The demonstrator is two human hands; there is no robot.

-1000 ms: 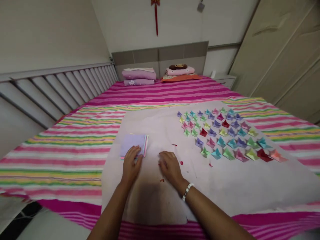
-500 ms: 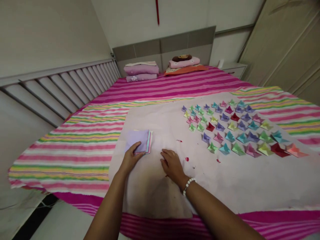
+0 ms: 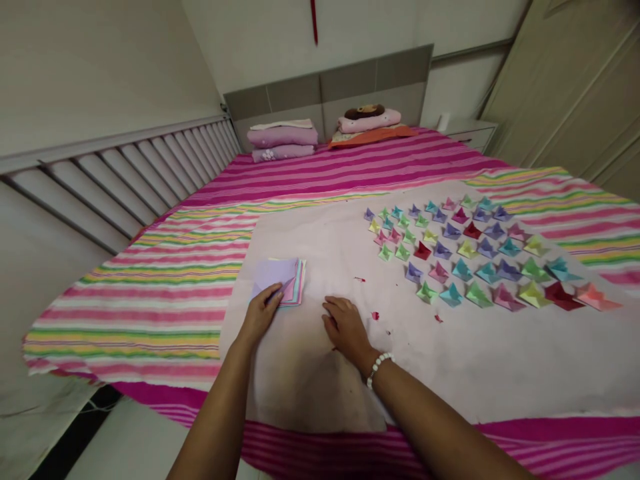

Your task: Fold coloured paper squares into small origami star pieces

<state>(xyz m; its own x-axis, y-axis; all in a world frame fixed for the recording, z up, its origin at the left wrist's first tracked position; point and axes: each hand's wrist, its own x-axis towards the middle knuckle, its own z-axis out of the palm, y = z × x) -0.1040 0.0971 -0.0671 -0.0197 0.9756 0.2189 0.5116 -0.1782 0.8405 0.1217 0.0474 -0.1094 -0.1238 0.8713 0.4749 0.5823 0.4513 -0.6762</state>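
Note:
On the left of the pale sheet (image 3: 310, 393) lies a stack of coloured square paper (image 3: 295, 293), with a purple sheet of paper (image 3: 273, 272) on top. My left hand (image 3: 263, 312) is at the stack's near edge, its thumb and fingers pinching the purple sheet, whose near right corner is bent up. Pink, blue and white edges show beneath it. To the right of the stack, my right hand (image 3: 347, 330) rests on the pale sheet with fingers loosely stretched, holding nothing. A white bead bracelet (image 3: 379, 367) circles that wrist.
Several rows of small folded paper boats (image 3: 463, 270) in many colours stand at the right. Small red scraps (image 3: 375, 315) lie right of my right hand. Folded bedding (image 3: 283, 137) sits by the headboard (image 3: 345, 87). A railing (image 3: 125, 167) runs along the left.
The purple top sheet's near right corner has been lifted and folded back by my left hand, baring the sheets below. My right hand has stayed nearly still.

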